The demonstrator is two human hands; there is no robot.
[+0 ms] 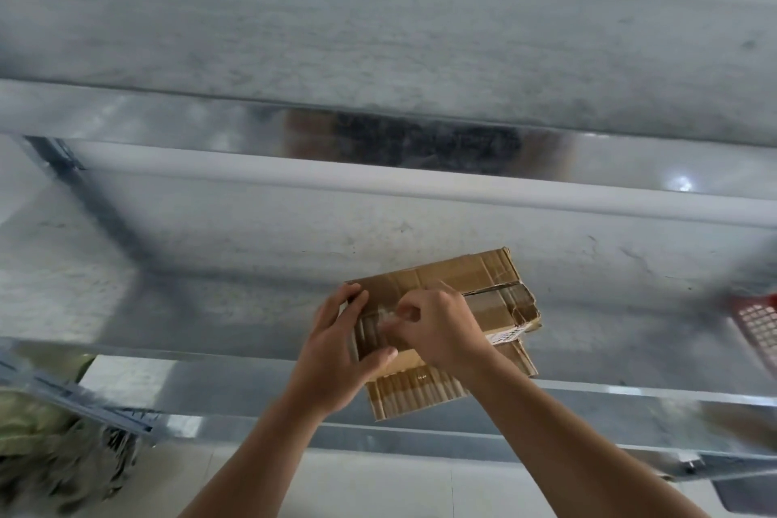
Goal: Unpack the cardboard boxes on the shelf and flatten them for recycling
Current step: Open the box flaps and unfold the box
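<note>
A small brown cardboard box [471,282], dented and sealed with clear tape, lies on the metal shelf [252,265] near its front edge. A flat piece of corrugated cardboard [416,391] sticks out from under it over the shelf's front rail. My left hand [336,349] grips the box's left end, thumb on the near side. My right hand [437,328] pinches the clear tape [389,318] on top of the box near that end.
A higher shelf [378,34] runs across above, with its shiny front rail [210,126]. A red perforated basket [757,324] sits at the right edge. Greenish bundled material [46,412] lies below left. Pale floor tiles [378,484] show beneath the shelf.
</note>
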